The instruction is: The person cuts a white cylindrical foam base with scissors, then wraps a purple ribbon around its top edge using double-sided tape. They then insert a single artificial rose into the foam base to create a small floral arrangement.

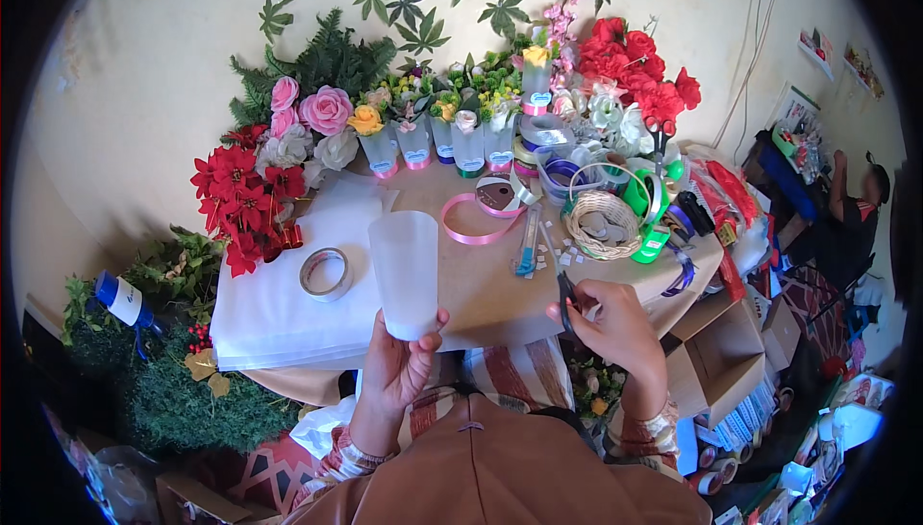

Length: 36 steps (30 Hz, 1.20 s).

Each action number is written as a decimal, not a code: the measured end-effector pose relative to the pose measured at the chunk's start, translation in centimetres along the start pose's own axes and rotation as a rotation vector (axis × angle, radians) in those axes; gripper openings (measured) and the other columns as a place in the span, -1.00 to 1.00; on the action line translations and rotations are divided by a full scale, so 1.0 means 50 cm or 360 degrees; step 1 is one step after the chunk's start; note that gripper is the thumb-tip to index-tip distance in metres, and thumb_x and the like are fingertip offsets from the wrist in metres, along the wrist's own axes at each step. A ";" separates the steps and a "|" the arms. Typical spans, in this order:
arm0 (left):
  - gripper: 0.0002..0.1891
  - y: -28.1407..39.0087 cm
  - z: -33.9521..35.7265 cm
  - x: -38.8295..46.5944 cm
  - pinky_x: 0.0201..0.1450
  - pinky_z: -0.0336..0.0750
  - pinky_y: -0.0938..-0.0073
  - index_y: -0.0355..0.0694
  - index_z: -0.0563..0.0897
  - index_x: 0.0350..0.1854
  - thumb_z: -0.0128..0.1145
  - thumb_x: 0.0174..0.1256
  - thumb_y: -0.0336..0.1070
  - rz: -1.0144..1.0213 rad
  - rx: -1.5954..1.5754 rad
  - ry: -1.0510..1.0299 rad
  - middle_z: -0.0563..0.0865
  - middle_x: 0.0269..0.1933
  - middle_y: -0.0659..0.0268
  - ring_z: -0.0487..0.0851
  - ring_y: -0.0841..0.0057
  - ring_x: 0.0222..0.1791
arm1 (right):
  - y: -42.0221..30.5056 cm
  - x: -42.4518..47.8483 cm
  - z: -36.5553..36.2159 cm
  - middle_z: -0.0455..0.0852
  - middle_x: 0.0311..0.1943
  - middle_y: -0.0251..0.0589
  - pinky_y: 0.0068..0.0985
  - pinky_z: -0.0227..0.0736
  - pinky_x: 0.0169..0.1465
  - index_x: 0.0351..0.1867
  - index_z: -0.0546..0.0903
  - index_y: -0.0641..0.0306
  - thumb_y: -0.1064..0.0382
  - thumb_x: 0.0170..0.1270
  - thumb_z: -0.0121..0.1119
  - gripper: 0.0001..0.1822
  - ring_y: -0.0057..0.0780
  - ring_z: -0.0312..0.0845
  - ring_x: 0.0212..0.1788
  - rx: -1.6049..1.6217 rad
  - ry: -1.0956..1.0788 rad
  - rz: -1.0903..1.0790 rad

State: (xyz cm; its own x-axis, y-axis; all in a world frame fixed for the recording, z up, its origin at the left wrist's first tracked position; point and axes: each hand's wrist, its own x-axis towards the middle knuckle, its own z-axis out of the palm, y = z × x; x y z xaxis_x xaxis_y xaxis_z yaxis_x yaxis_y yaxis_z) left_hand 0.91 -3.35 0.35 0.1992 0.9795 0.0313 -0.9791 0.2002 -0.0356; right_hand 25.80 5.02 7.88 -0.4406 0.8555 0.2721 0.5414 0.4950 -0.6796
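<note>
My left hand [404, 363] grips the base of a frosted translucent cone-shaped wrap [405, 269], its wide end up, over the table's front edge. In my right hand [616, 327] is a pair of black-handled scissors [566, 294], blades pointing up and away over the table. Beyond the blades lie a blue box cutter [528, 240] and small white paper squares [566, 259]. A loop of pink ribbon [469, 239] curls beside a ribbon spool [497, 192]. Left of the wrap, a roll of tape [324, 275] rests on a stack of white translucent sheets [281, 323].
Several wrapped roses [469, 146] stand in a row at the back of the table. A wicker basket [602, 226] and a green tape dispenser [652, 240] are at the right. Red artificial poinsettias [241, 193] edge the left. An open cardboard box [721, 363] sits lower right; a seated person [854, 215] is beyond.
</note>
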 end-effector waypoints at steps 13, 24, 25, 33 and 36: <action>-0.50 -0.003 -0.015 0.009 -0.34 0.61 0.50 -0.31 0.38 0.09 -0.17 0.40 0.07 0.0066 0.0190 0.0094 0.54 -0.08 0.02 0.57 0.37 -0.38 | 0.119 0.118 0.056 0.67 -0.49 0.02 -0.24 0.50 -0.29 -0.54 0.68 0.32 0.06 0.05 0.21 -0.68 -0.07 0.62 -0.40 -0.1279 -0.0074 0.0320; -0.47 -0.004 -0.021 0.008 -0.28 0.55 0.47 -0.27 0.39 0.11 -0.21 0.41 0.12 0.0062 0.0287 0.0051 0.56 -0.09 0.04 0.55 0.39 -0.36 | 0.136 0.177 0.091 0.72 -0.36 -0.05 -0.28 0.54 -0.22 -0.41 0.72 0.23 0.21 0.03 0.13 -0.80 -0.17 0.67 -0.25 -0.1530 -0.0401 0.0474; -0.47 -0.003 -0.022 0.008 -0.28 0.55 0.47 -0.27 0.38 0.11 -0.21 0.40 0.13 0.0048 0.0292 0.0030 0.56 -0.08 0.03 0.55 0.38 -0.36 | 0.136 0.178 0.091 0.72 -0.35 -0.06 -0.27 0.54 -0.23 -0.41 0.72 0.23 0.22 0.03 0.13 -0.80 -0.17 0.67 -0.25 -0.1538 -0.0407 0.0478; -0.46 -0.005 -0.029 0.005 -0.25 0.58 0.46 -0.25 0.38 0.13 -0.18 0.39 0.15 -0.0040 0.0240 -0.0070 0.56 -0.08 -0.01 0.58 0.36 -0.34 | 0.104 0.180 0.068 0.73 -0.30 -0.11 -0.31 0.56 -0.24 -0.31 0.71 0.23 0.26 0.10 0.06 -0.77 -0.23 0.67 -0.20 -0.1626 -0.0675 0.0338; -0.45 -0.006 -0.029 0.005 -0.24 0.60 0.48 -0.25 0.37 0.14 -0.21 0.40 0.15 -0.0073 0.0236 -0.0106 0.56 -0.08 -0.02 0.58 0.36 -0.35 | 0.109 0.177 0.063 0.72 -0.31 -0.09 -0.31 0.55 -0.20 -0.33 0.71 0.24 0.24 0.08 0.11 -0.79 -0.21 0.67 -0.21 -0.1588 -0.0662 0.0333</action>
State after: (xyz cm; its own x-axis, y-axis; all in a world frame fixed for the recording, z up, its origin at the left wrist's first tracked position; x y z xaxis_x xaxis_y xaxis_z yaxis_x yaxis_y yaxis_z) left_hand 1.34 -3.12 -1.06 0.2452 0.9647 0.0958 -0.9654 0.2340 0.1150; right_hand 22.60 14.82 4.45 -0.3784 0.9113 -0.1624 0.8861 0.4073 0.2212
